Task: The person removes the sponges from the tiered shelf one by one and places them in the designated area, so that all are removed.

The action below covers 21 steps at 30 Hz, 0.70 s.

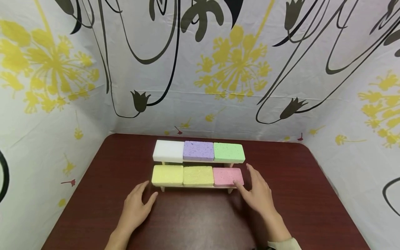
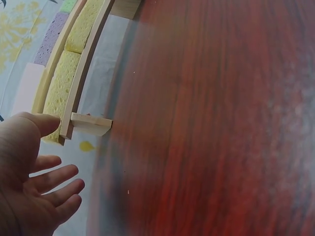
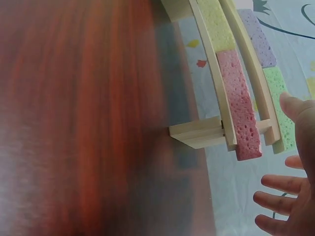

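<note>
A two-row light wooden rack (image 3: pixel 197 132) carries several rectangular sponges. Its front row has a yellow sponge (image 1: pixel 167 175) on the left, a second yellow sponge (image 1: pixel 198 175) in the middle and a pink sponge (image 1: pixel 226 176) on the right. Behind them lie a white block (image 1: pixel 168 150), a purple sponge (image 1: pixel 198 150) and a green sponge (image 1: pixel 229 152). My left hand (image 1: pixel 134 207) is beside the rack's left end, fingers spread and holding nothing. At the right end my right hand (image 1: pixel 258 195) has its fingers apart; its thumb overlaps the pink sponge's corner, contact unclear.
The rack stands on a dark red-brown wooden table (image 1: pixel 200 218). White cloth (image 1: pixel 175 80) with yellow and dark floral prints hangs behind the table and along both sides.
</note>
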Tool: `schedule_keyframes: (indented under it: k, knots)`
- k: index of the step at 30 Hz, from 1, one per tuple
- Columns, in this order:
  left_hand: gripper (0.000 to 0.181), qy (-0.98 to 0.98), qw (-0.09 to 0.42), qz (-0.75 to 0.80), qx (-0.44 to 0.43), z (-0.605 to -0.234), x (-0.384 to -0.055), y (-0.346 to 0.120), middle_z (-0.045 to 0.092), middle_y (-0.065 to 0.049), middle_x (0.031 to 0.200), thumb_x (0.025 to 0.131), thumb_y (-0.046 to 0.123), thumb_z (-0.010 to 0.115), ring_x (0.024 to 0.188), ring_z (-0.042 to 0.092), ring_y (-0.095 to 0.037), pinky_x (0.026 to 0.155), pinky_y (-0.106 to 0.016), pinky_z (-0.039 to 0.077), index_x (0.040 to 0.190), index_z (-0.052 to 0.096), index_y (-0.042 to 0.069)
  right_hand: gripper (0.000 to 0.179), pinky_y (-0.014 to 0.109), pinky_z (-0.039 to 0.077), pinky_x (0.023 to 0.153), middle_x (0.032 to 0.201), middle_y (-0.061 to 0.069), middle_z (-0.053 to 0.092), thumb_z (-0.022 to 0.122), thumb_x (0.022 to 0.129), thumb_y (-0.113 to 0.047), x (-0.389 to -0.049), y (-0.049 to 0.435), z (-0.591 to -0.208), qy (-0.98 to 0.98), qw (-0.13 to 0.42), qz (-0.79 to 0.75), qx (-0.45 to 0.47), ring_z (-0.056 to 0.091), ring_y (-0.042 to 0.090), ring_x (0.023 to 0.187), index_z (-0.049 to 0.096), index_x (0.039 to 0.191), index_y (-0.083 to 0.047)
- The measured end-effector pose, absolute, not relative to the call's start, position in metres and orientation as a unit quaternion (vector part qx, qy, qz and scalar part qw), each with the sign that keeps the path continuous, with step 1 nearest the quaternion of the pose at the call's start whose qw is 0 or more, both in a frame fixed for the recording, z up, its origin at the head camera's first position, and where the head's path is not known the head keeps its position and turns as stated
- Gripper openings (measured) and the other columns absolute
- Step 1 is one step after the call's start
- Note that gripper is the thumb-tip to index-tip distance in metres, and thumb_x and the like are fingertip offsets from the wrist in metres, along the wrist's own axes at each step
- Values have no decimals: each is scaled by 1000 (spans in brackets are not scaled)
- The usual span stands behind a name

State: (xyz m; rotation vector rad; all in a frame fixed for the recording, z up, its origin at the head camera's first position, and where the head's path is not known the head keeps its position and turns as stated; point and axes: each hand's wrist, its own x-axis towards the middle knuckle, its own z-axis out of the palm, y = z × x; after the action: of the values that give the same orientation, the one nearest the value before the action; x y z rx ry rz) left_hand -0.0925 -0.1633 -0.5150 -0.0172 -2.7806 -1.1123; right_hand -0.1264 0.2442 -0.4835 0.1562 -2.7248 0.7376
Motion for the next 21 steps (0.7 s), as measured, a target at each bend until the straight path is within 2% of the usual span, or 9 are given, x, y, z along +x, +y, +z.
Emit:
schedule_keyframes:
  k: [10,21]
  knots:
    - [44,-920,76,-384,-14,-521,-95,-163,60,-23,133,98,19,68,125,56,-44,99,-62,48,135,60,-4,79,71,47,87,146,20,51,71,93,-46,-140,243,-467,-951,148,266,57,53,43,128,40,153,-5]
    - [42,-920,66,-386,-13,-521,-98,-160,61,-25,131,99,16,66,124,56,-44,100,-61,48,133,60,-8,88,71,43,97,151,24,44,70,92,-51,-158,243,-457,-955,114,269,52,46,44,134,33,156,-2]
